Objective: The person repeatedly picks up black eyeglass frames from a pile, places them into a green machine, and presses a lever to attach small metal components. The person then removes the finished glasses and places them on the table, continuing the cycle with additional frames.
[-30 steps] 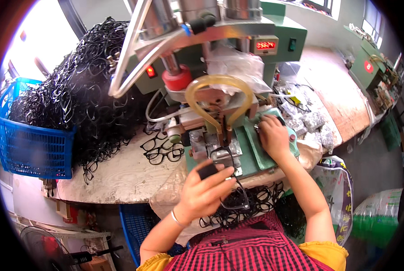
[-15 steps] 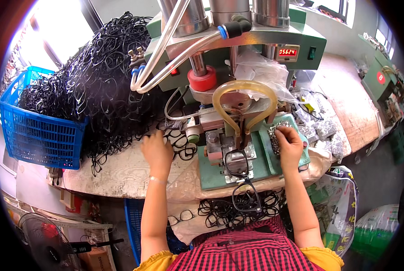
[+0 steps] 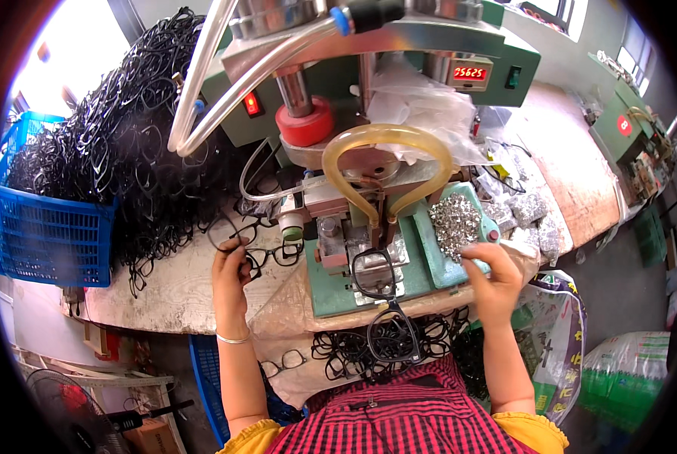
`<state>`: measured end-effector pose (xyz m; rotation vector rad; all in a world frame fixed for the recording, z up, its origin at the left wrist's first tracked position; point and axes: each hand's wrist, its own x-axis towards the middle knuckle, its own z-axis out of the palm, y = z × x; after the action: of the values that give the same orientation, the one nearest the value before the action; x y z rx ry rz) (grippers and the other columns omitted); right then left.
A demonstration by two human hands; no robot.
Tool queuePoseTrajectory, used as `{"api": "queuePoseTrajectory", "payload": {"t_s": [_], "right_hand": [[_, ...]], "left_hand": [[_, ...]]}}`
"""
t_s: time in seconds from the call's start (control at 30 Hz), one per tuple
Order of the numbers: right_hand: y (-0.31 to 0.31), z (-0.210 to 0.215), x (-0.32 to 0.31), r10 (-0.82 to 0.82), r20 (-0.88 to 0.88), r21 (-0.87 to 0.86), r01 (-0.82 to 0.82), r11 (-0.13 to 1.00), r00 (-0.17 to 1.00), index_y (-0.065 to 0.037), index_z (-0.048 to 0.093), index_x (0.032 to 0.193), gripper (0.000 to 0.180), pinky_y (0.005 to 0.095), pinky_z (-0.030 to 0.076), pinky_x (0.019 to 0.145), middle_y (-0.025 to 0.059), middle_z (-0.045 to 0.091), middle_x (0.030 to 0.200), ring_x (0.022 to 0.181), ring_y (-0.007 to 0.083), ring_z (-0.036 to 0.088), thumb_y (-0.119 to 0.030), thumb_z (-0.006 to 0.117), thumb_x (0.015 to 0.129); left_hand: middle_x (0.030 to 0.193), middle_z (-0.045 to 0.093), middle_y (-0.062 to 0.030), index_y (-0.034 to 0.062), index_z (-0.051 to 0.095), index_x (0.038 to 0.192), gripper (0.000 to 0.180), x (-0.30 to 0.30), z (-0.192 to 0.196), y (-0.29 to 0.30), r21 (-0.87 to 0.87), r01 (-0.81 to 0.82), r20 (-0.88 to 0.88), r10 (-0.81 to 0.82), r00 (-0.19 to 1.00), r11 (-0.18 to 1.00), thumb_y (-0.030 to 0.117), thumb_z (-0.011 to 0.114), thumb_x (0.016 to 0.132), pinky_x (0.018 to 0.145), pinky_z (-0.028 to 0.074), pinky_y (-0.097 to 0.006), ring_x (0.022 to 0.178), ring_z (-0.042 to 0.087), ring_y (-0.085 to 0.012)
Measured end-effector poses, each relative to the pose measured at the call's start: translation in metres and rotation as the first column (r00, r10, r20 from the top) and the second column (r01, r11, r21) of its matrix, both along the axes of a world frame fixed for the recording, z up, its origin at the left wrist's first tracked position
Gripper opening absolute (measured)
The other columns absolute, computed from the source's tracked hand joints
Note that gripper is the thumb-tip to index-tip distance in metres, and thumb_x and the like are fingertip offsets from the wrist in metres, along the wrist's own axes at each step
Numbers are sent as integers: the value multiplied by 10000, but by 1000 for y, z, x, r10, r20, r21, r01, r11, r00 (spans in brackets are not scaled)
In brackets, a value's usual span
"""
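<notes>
Here, black glasses frame (image 3: 211,236) in left hand (image 3: 230,286), right hand (image 3: 496,289) beside metal bits (image 3: 453,221), its hold uncertain

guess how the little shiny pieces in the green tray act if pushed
The shiny pieces would probably slide and spill apart, lying loose in a heap. Each looks tiny, so likely light; the metallic glint suggests they are stiff.

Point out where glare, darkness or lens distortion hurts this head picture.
Head view: the window at upper left is washed out to white; head view: the middle of the heap of black glasses frames sinks into dark tangle; head view: the table has a bowed front edge; head view: small metal pieces glint near the right hand.
</notes>
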<state>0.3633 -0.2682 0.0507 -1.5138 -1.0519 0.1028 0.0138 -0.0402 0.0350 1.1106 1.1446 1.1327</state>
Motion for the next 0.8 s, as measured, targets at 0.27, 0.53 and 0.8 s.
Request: {"api": "queuePoseTrajectory", "payload": {"t_s": [0.27, 0.53, 0.8], "right_hand": [[85, 16, -60, 220, -223, 174, -184, 967, 950, 13, 627, 1120, 319, 276, 506, 858, 60, 688, 927, 924, 140, 658, 14, 747, 824], [86, 17, -66, 320, -432, 217, -247, 944, 843, 20, 553, 1265, 467, 286, 457, 950, 32, 696, 912, 982, 130, 627, 1, 744, 840], [73, 50, -86, 289, -497, 204, -213, 955, 819, 27, 534, 1282, 485, 269, 451, 933, 47, 706, 923, 959, 111, 628, 5, 736, 841]], "left_hand": [[923, 648, -44, 35, 616, 1161, 225, 38, -35, -20, 134, -7, 171, -16, 985, 991, 232, 546, 1077, 661, 506, -251, 787, 632, -117], [1068, 679, -184, -27, 578, 1120, 118, 62, 34, -64, 557, -74, 393, -184, 901, 827, 47, 570, 1029, 772, 603, -353, 893, 697, -253], [1096, 656, -226, -56, 570, 1065, 121, 92, 112, -62, 844, 92, 91, -310, 946, 529, 27, 624, 995, 759, 639, -400, 956, 699, -283]]}}
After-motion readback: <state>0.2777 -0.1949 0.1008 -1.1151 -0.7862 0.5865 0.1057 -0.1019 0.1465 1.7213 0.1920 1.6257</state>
